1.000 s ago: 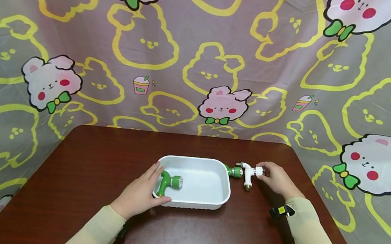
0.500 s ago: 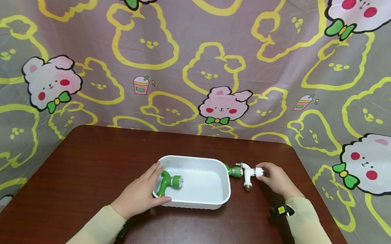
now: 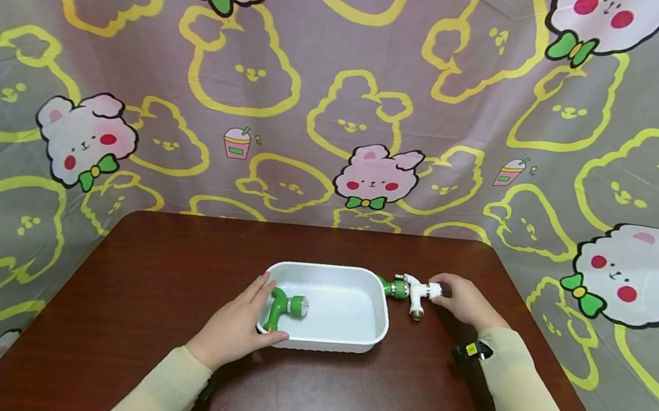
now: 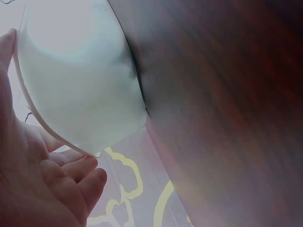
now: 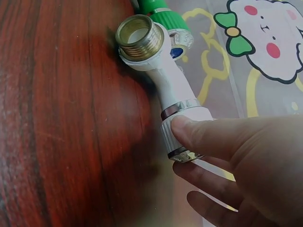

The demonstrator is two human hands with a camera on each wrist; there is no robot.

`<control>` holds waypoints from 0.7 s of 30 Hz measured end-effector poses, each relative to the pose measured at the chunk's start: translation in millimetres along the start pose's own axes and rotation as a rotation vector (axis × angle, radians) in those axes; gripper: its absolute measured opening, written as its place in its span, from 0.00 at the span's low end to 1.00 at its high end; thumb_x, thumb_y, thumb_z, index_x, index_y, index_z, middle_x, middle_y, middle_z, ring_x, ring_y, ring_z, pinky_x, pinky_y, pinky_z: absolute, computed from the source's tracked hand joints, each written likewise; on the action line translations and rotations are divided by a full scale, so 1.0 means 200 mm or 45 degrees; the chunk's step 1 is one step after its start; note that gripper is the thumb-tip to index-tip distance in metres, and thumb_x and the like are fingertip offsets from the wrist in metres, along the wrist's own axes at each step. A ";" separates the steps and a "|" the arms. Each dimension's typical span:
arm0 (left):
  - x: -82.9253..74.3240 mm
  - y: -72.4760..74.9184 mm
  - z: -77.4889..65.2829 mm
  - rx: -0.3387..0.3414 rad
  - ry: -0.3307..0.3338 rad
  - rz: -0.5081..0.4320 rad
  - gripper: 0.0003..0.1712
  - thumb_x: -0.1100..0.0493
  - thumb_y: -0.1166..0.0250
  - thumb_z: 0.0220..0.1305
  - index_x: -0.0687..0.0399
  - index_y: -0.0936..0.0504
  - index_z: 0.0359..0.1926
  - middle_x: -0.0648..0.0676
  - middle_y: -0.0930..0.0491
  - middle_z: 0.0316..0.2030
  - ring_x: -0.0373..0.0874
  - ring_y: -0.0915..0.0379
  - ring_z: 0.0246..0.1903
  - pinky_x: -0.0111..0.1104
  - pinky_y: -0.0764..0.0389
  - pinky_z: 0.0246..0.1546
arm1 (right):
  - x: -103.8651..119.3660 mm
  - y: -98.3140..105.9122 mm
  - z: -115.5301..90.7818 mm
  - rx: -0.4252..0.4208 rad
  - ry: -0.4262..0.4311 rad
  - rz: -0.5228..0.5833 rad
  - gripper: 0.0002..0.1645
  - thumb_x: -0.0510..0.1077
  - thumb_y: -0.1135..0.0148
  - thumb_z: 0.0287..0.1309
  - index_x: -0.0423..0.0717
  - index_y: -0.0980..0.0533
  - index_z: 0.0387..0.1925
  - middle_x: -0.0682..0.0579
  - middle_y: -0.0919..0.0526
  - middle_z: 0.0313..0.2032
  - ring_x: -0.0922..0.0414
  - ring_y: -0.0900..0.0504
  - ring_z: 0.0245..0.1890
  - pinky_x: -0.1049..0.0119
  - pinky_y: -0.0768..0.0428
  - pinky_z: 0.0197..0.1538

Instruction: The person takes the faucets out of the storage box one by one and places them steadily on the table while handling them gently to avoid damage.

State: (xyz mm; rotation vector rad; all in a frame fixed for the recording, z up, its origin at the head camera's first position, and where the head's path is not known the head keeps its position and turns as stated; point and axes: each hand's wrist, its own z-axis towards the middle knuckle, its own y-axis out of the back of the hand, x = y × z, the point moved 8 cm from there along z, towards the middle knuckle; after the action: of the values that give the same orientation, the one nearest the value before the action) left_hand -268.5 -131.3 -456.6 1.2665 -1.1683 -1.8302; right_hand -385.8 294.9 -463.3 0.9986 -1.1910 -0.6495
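My left hand (image 3: 235, 327) grips the left end of a white plastic tray (image 3: 344, 344), its thumb at the near rim and its fingers along the left side. Inside that end of the tray lies a green tap (image 3: 279, 305). My right hand (image 3: 467, 302) pinches the ribbed knob of a white tap (image 5: 173, 82) between thumb and fingers, to the right of the tray. The tap's brass threaded end faces the camera in the right wrist view. Another green tap (image 3: 398, 289) lies right beside the white one, partly hidden behind the tray's far right corner.
The dark reddish-brown table (image 3: 162, 281) carries these things. A curtain (image 3: 316, 109) with cartoon rabbits and yellow outlines hangs behind the table and along both sides.
My right hand and the white tap have shifted very slightly left, toward the green tap. The left hand and the tray have stayed in place.
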 end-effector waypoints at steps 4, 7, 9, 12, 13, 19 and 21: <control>0.00 0.00 0.00 -0.004 -0.005 -0.001 0.63 0.28 0.29 0.56 0.61 0.41 0.79 0.65 0.47 0.80 0.61 0.33 0.71 0.51 0.22 0.62 | 0.00 -0.01 0.01 0.013 -0.011 0.000 0.19 0.37 0.28 0.61 0.38 0.19 0.53 0.41 0.14 0.48 0.44 0.18 0.49 0.42 0.21 0.56; 0.00 -0.01 0.00 -0.011 -0.012 0.000 0.62 0.28 0.29 0.56 0.62 0.40 0.79 0.65 0.47 0.80 0.62 0.33 0.71 0.51 0.22 0.62 | 0.00 -0.01 0.01 0.019 -0.020 0.006 0.19 0.38 0.28 0.61 0.38 0.19 0.53 0.41 0.14 0.48 0.44 0.18 0.49 0.42 0.22 0.57; 0.00 -0.01 0.00 -0.015 -0.016 0.004 0.62 0.28 0.29 0.56 0.62 0.40 0.78 0.66 0.47 0.80 0.62 0.33 0.71 0.51 0.22 0.62 | -0.01 -0.01 0.01 0.019 -0.021 0.010 0.19 0.38 0.28 0.61 0.38 0.20 0.53 0.41 0.15 0.48 0.44 0.18 0.49 0.41 0.22 0.57; 0.00 0.00 0.00 -0.015 -0.017 0.010 0.62 0.28 0.29 0.56 0.63 0.39 0.78 0.66 0.46 0.79 0.62 0.33 0.71 0.51 0.22 0.62 | -0.01 -0.02 0.01 0.015 -0.021 0.009 0.19 0.38 0.27 0.61 0.39 0.20 0.53 0.41 0.15 0.49 0.44 0.19 0.50 0.41 0.23 0.58; 0.00 0.00 0.00 -0.012 -0.015 0.010 0.62 0.28 0.29 0.57 0.63 0.39 0.78 0.66 0.46 0.79 0.62 0.32 0.71 0.51 0.22 0.62 | -0.01 -0.02 0.00 0.016 -0.017 0.007 0.19 0.38 0.28 0.61 0.39 0.20 0.53 0.41 0.15 0.49 0.44 0.19 0.50 0.41 0.23 0.59; -0.01 0.00 0.00 -0.005 -0.009 0.001 0.61 0.30 0.28 0.57 0.63 0.39 0.78 0.67 0.46 0.79 0.62 0.33 0.71 0.51 0.22 0.62 | 0.00 -0.02 -0.01 0.026 -0.024 -0.001 0.20 0.39 0.28 0.62 0.39 0.21 0.54 0.41 0.16 0.51 0.42 0.20 0.53 0.40 0.25 0.61; -0.01 0.01 0.00 -0.009 -0.012 0.000 0.60 0.30 0.28 0.57 0.64 0.38 0.77 0.67 0.45 0.79 0.62 0.33 0.71 0.51 0.22 0.63 | 0.01 -0.01 -0.01 0.031 -0.030 -0.008 0.22 0.41 0.28 0.62 0.39 0.22 0.55 0.39 0.17 0.52 0.41 0.21 0.54 0.39 0.25 0.62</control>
State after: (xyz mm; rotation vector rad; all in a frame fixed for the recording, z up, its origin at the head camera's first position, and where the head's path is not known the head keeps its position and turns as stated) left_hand -268.2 -129.9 -454.3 1.2550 -1.1656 -1.8409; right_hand -383.6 292.8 -465.1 1.0180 -1.2191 -0.6545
